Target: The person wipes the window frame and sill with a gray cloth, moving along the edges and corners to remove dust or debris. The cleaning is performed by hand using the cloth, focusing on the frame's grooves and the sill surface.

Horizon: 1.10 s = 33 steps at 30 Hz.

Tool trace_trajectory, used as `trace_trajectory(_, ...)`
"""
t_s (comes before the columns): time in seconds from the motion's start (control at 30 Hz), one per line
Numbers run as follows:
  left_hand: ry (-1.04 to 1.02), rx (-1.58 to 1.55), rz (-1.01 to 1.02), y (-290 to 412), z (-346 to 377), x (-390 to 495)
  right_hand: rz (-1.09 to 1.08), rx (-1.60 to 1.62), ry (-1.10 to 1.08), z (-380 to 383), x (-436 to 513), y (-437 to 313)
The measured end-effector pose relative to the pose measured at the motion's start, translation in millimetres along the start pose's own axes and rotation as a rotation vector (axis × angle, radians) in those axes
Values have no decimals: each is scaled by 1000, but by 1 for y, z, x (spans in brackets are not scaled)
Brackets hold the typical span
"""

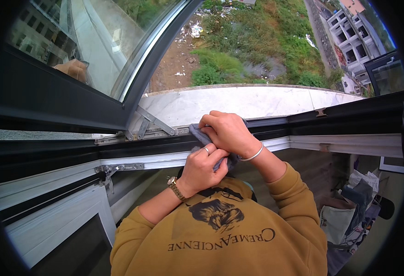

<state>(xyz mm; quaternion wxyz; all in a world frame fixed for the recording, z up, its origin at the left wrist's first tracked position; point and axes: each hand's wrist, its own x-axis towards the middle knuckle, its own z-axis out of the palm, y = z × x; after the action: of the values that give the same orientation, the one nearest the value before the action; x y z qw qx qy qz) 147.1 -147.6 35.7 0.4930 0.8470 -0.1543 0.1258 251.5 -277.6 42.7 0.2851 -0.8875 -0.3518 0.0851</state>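
A grey cloth (199, 132) is bunched over the lower frame of an open window. My right hand (224, 129), with a silver bangle at the wrist, pinches the cloth against the dark outer part of the window frame (153, 147). Just below and closer to my body, my left hand (203, 168) grips another fold of the same cloth beside the white inner frame (167, 160). It wears a ring and a wristwatch. The fingertips of both hands are partly hidden by the cloth and by each other.
The dark-framed window sash (60, 96) stands swung outward at left, on a metal friction stay hinge (155, 120). A white marble ledge (222, 100) lies outside, high above overgrown ground. A white inner sash (64, 220) opens inward at lower left. Bags and clothes (343, 210) are at right.
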Motion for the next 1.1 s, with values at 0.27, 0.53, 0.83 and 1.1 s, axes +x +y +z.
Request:
trace_trajectory(0.27,-76,31,67,3,3,-8,42,-64,-24,-26,-10,3)
trace_trajectory(0.53,-48,-130,-9,2,-8,1,-58,110,54,-1,-3,10)
trace_trajectory(0.83,-260,-452,55,26,15,7,189,157,20,-82,-50,24)
trace_trajectory(1.1,-303,-432,-21,18,31,5,87,-239,178,-92,-56,12)
